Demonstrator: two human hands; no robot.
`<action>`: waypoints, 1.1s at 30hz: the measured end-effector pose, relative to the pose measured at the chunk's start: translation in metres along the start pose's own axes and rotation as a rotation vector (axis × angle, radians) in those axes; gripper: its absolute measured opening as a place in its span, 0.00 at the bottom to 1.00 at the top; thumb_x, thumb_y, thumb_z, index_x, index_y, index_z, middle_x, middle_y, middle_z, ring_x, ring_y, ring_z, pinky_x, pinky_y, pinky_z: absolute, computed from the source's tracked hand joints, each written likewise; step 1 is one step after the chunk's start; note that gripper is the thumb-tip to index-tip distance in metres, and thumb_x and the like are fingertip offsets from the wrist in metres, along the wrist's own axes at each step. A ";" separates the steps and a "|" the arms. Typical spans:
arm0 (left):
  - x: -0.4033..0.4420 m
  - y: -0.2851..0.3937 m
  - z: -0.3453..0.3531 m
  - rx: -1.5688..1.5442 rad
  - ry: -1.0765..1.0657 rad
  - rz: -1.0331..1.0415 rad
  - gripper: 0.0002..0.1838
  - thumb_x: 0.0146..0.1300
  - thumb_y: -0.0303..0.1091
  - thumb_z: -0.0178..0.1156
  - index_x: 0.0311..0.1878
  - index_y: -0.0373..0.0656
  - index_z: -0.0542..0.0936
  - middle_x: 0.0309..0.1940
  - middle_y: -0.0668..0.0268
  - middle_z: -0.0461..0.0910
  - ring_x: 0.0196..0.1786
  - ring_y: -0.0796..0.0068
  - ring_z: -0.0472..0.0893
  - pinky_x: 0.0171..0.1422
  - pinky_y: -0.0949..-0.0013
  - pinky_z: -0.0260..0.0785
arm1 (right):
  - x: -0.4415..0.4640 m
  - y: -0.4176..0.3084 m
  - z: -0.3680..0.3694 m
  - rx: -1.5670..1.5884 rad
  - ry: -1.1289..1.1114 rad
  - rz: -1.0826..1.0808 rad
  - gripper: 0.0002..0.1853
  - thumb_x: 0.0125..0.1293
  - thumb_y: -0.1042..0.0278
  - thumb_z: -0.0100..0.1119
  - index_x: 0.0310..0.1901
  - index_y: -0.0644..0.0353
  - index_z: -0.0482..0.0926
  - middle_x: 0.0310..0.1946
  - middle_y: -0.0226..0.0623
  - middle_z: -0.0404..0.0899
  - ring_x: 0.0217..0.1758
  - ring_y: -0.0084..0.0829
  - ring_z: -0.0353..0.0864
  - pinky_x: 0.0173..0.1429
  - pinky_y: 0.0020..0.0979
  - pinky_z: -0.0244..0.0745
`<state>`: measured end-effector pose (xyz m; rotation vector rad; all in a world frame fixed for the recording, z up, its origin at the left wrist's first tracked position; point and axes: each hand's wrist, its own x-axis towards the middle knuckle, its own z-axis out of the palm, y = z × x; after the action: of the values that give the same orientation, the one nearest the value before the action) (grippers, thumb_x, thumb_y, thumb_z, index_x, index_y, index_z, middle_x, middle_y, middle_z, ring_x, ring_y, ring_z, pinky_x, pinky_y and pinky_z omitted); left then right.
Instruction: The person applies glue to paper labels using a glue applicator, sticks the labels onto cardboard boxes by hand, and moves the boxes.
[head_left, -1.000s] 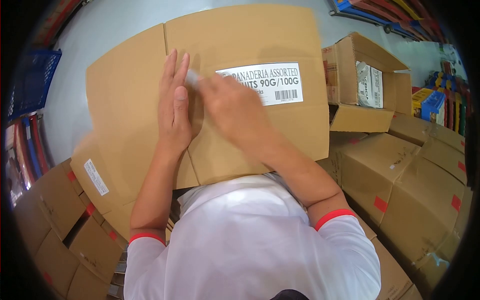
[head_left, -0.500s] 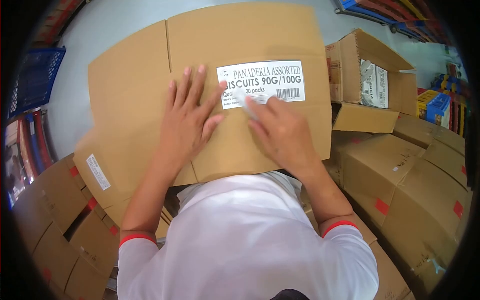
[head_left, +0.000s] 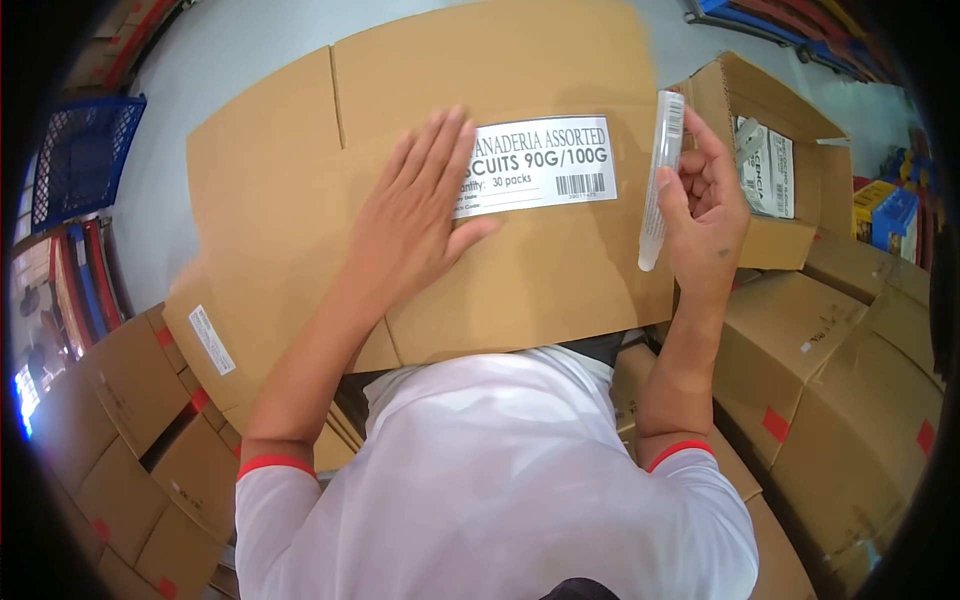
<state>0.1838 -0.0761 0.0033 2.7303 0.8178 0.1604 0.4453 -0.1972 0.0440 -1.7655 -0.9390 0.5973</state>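
Observation:
A flattened cardboard carton (head_left: 500,290) lies before me, bearing a white printed label (head_left: 535,190) that reads "Panaderia Assorted Biscuits". My left hand (head_left: 420,195) is open and flat, its fingers close together over the label's left edge, covering some of the print. Raised over the carton's right edge, my right hand (head_left: 710,205) is closed on a long, narrow, clear-and-white plastic tube (head_left: 658,180). Thumb and fingers pinch it nearly upright. It carries a barcode near its wide top and narrows towards the bottom. A smaller white sticker (head_left: 210,340) is on the carton's lower left.
An open carton (head_left: 790,240) holding a printed white sheet (head_left: 772,170) stands at right. Closed boxes with red tape (head_left: 775,424) stand below it, and more boxes (head_left: 130,400) are stacked at left. A blue plastic crate (head_left: 85,165) is at upper left.
My right hand has lifted off the label and moved right with the plastic tube, now held upright. My left hand has slid right onto the label, its fingers drawn together.

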 end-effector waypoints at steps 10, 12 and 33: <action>0.081 0.091 0.046 -0.037 0.045 0.399 0.49 0.78 0.67 0.45 0.83 0.31 0.57 0.85 0.51 0.55 0.88 0.58 0.51 0.92 0.56 0.40 | -0.007 0.015 -0.030 0.401 0.134 0.079 0.29 0.72 0.76 0.54 0.74 0.73 0.69 0.55 0.41 0.82 0.53 0.23 0.81 0.60 0.28 0.78; 0.061 0.105 0.045 0.012 0.014 0.430 0.49 0.78 0.68 0.42 0.83 0.32 0.57 0.85 0.52 0.55 0.88 0.58 0.51 0.92 0.57 0.39 | -0.006 0.015 -0.029 0.226 0.144 -0.029 0.32 0.70 0.71 0.58 0.74 0.74 0.69 0.57 0.41 0.81 0.57 0.23 0.80 0.62 0.28 0.76; -0.195 -0.165 -0.043 -0.291 0.609 -1.254 0.36 0.75 0.63 0.59 0.67 0.37 0.81 0.58 0.58 0.83 0.62 0.63 0.80 0.70 0.62 0.69 | 0.008 0.011 -0.013 0.213 -0.079 0.089 0.19 0.76 0.72 0.52 0.64 0.70 0.78 0.44 0.36 0.86 0.36 0.22 0.81 0.45 0.26 0.74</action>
<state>-0.0723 -0.0416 -0.0099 1.4604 2.2282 0.7385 0.4629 -0.2001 0.0391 -1.6080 -0.8212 0.7999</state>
